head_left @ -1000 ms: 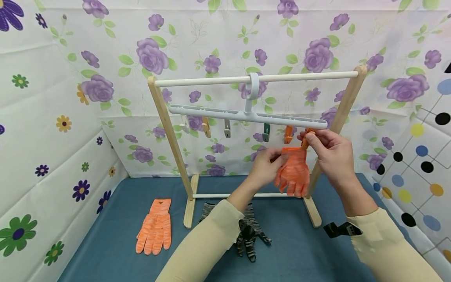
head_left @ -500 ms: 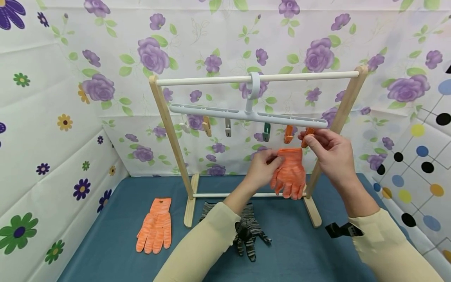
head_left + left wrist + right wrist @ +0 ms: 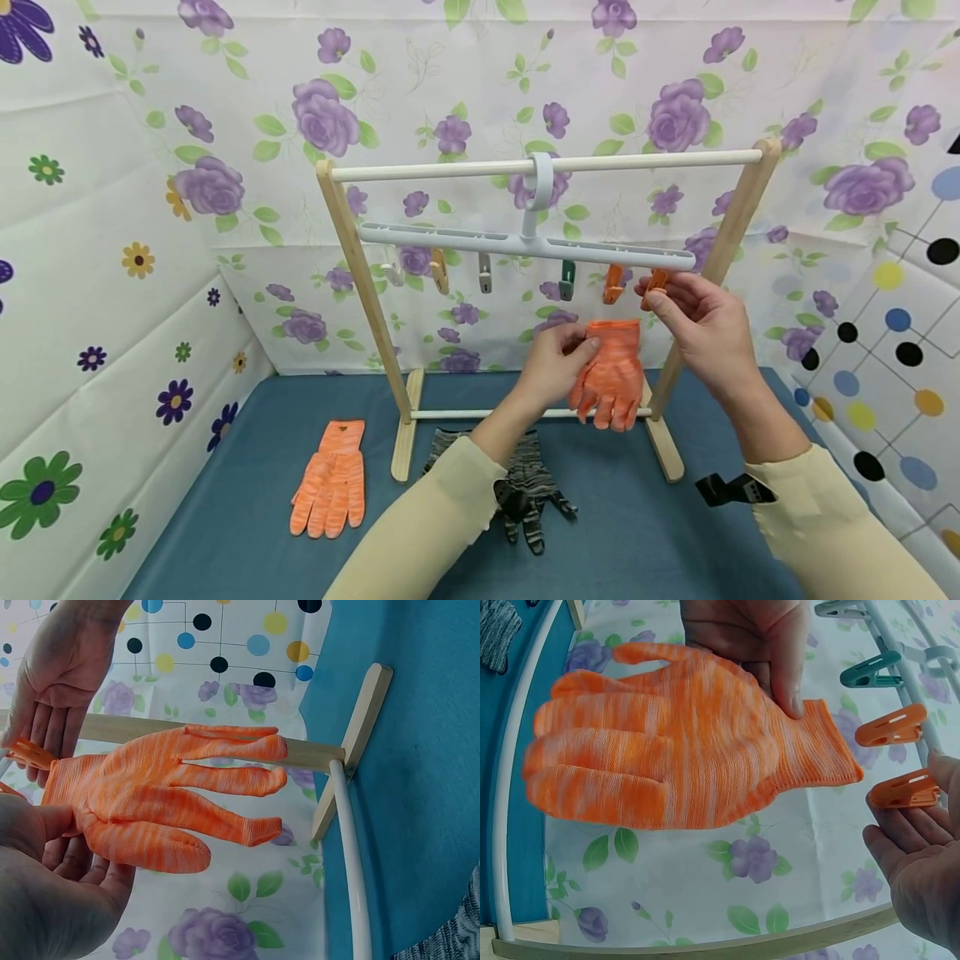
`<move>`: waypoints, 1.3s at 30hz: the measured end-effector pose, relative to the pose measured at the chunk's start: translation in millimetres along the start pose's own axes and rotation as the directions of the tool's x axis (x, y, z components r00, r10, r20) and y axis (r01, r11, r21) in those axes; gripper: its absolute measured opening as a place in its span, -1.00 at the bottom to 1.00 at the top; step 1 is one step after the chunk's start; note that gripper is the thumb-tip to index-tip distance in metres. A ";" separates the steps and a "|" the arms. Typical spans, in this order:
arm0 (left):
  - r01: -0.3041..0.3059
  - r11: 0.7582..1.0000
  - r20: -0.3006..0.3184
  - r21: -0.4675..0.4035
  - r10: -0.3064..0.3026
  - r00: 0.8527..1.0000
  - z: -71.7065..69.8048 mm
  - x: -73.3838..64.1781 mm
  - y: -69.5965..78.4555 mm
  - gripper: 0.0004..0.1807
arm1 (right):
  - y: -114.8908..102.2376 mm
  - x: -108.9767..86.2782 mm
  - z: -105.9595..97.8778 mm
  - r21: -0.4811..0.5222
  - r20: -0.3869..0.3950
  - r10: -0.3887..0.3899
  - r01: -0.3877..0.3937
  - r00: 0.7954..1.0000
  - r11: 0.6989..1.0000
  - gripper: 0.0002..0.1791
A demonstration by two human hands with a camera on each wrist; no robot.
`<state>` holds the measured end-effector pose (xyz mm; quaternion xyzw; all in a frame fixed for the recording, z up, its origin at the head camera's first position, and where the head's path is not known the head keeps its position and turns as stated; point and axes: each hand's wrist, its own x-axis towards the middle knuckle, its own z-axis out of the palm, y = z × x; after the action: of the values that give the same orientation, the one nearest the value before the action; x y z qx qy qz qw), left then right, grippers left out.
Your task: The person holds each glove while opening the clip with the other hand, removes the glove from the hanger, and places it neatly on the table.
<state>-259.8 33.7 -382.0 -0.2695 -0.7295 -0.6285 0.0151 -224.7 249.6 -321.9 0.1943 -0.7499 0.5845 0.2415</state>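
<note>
My left hand (image 3: 553,362) pinches an orange knitted glove (image 3: 613,367) near its cuff, in mid-air below the hanger. The glove's fingers hang down. At the hanger's right end my right hand (image 3: 703,325) pinches an orange clothes peg (image 3: 655,287) between thumb and fingers. In the right wrist view a space shows between the glove's cuff and that orange peg (image 3: 905,790). Beside it hangs a second orange peg (image 3: 613,284). The light grey hanger (image 3: 450,240) is hooked on the rack's top rail and tilts down to the right.
A green peg (image 3: 567,282), a grey peg (image 3: 484,273), a yellow peg (image 3: 439,271) and a white peg hang further left. The wooden rack (image 3: 363,292) stands on blue cloth. Another orange glove (image 3: 330,483) lies left; dark striped gloves (image 3: 532,467) lie partly under my left arm.
The orange glove has moved left and slightly down with my left hand, away from the peg that its cuff met earlier. My right hand has stayed at the peg.
</note>
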 end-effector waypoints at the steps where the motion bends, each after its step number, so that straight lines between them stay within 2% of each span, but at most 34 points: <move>1: 0.008 1.000 -0.001 -0.001 -0.008 1.000 -0.2 -1.0 0.0 -0.74 | 0.2 0.1 -0.3 0.008 0.002 -0.002 0.002 1.000 1.000 -0.62; 8: 0.063 0.998 -0.010 0.008 -0.063 0.998 -0.6 -7.9 -2.3 -0.73 | 1.5 -0.1 -1.6 0.032 0.002 -0.002 0.002 1.000 0.999 -0.60; 18: 0.120 0.992 -0.034 -0.036 -0.121 0.992 -2.1 -15.4 -5.7 -0.73 | 2.9 -4.6 -1.7 -0.100 -0.012 -0.002 0.001 1.000 0.995 -0.56; 26: 0.149 0.986 -0.031 -0.070 -0.152 0.988 -3.5 -21.8 -8.9 -0.73 | 5.4 -12.3 -4.3 -0.136 -0.001 0.014 -0.014 1.000 0.991 -0.53; 39: 0.191 0.977 -0.048 -0.094 -0.196 0.979 -1.1 -31.6 -16.2 -0.75 | 4.3 -29.5 -7.8 -0.274 0.036 0.027 -0.016 0.999 0.962 -0.45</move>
<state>-239.8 19.8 -407.9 -0.1797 -0.7227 -0.6663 -0.0375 -202.2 258.4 -341.0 0.1624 -0.8301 0.4741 0.2445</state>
